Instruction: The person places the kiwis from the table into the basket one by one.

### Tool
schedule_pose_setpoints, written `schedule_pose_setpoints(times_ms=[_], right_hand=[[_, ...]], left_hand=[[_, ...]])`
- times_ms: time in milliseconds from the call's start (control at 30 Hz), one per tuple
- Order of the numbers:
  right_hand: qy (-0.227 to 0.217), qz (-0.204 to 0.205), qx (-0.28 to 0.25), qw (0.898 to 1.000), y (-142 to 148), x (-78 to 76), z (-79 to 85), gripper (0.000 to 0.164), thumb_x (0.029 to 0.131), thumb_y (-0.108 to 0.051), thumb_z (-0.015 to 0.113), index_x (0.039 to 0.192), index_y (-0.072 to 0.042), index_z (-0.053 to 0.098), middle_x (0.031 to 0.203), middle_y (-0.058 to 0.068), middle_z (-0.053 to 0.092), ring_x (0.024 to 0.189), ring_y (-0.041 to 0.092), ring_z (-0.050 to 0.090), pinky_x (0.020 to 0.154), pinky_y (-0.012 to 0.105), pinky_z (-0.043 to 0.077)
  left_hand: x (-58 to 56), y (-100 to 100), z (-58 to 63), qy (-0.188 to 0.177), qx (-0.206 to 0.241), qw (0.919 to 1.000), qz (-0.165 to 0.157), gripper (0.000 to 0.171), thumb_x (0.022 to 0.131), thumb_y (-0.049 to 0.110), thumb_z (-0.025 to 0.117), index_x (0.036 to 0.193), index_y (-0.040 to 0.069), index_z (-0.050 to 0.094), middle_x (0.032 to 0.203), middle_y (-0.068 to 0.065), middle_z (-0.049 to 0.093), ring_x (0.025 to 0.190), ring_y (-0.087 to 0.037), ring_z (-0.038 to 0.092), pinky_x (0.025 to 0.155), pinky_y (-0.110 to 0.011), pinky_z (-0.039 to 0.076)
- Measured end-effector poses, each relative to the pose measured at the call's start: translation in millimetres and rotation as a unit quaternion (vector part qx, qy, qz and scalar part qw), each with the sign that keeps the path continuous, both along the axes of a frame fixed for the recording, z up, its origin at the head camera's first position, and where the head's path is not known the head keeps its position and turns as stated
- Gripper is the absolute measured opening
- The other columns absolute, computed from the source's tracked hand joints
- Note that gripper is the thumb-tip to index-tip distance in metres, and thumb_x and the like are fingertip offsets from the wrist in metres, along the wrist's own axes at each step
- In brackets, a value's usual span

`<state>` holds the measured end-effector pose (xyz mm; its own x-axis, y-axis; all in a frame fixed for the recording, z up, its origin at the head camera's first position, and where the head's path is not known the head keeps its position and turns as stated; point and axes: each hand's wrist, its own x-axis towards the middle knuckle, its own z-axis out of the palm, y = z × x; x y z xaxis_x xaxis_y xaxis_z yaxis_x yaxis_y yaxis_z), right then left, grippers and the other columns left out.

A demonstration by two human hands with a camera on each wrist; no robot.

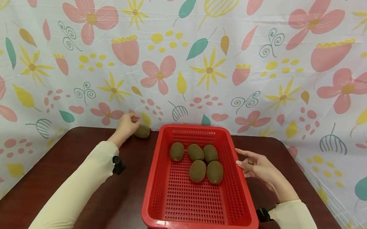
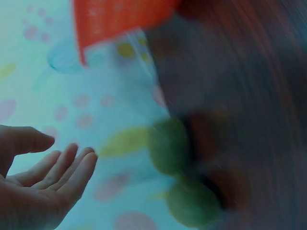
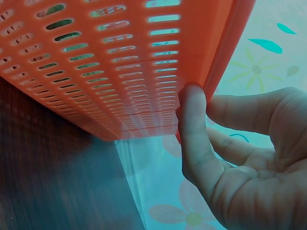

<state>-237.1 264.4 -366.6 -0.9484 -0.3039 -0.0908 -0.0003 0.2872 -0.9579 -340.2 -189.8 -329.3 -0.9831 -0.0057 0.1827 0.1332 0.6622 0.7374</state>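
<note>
My left hand [image 1: 127,127] hovers at the far left part of the table beside a kiwi [image 1: 142,131]. Its fingers [image 2: 72,177] are loosely bent and hold nothing in the left wrist view. That view shows two kiwis on the table; the nearer one [image 2: 193,202] is slightly blurred. With fingers and thumb, my right hand [image 1: 263,170] pinches the right rim of a red plastic basket [image 1: 200,228]. A finger [image 3: 194,124] presses the perforated wall from outside. Inside the basket lie several brown kiwis [image 1: 197,171], grouped toward its far half.
The dark wooden table [image 1: 115,201] extends to both sides of the basket. Behind it hangs a white curtain [image 1: 185,83] printed with flowers and leaves, meeting the table's back edge.
</note>
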Motion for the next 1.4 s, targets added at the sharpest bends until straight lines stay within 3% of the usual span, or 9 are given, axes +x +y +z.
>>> schedule_pose_setpoints(times_ms=[267,500,767,1033,1400], right_hand=[[-0.002,0.003,-0.006,1.0,-1.1,-1.3,-0.1,0.068,0.095,-0.017,0.062,0.151,-0.001,0.027,0.089,0.014,0.062,0.078,0.024,0.067,0.075,0.039,0.058],[-0.005,0.0,-0.011,1.0,-3.0,-1.8,-0.1,0.068,0.095,-0.018,0.063,0.15,-0.002,0.028,0.089,0.014,0.063,0.078,0.024,0.067,0.075,0.04,0.058],[-0.006,0.001,-0.014,1.0,-2.4,-0.7,0.4,0.068,0.095,-0.017,0.063,0.15,-0.002,0.028,0.09,0.014,0.063,0.079,0.025,0.068,0.075,0.04,0.058],[-0.006,0.002,-0.016,1.0,-3.3,-0.5,0.0,0.067,0.094,-0.016,0.064,0.149,-0.001,0.029,0.089,0.015,0.063,0.078,0.025,0.068,0.075,0.042,0.058],[-0.004,-0.006,-0.01,1.0,-1.3,2.2,0.4,0.067,0.094,-0.016,0.064,0.149,0.0,0.03,0.088,0.014,0.063,0.078,0.024,0.068,0.075,0.04,0.058]], left_hand=[[-11.3,-43.6,-30.0,0.056,-0.047,0.9959,0.054,0.033,0.092,0.0,0.048,0.12,-0.014,0.056,0.115,-0.033,0.061,0.107,-0.044,0.058,0.091,-0.051,0.047],[-18.5,-63.1,-42.0,0.02,-0.096,0.9925,0.073,0.037,0.096,0.006,0.048,0.128,-0.014,0.051,0.119,-0.034,0.057,0.106,-0.046,0.057,0.087,-0.052,0.049],[-21.8,-67.1,-50.0,-0.028,-0.103,0.9899,0.094,0.043,0.097,0.01,0.051,0.129,-0.018,0.047,0.125,-0.037,0.05,0.114,-0.05,0.05,0.093,-0.055,0.045],[-22.6,-64.7,-57.6,-0.06,-0.102,0.988,0.099,0.045,0.099,0.015,0.054,0.129,-0.018,0.046,0.126,-0.038,0.049,0.112,-0.049,0.052,0.089,-0.053,0.048],[-25.7,-58.9,-66.4,-0.039,-0.133,0.9855,0.098,0.032,0.095,0.012,0.06,0.106,-0.018,0.054,0.105,-0.037,0.056,0.096,-0.049,0.058,0.078,-0.052,0.05]])
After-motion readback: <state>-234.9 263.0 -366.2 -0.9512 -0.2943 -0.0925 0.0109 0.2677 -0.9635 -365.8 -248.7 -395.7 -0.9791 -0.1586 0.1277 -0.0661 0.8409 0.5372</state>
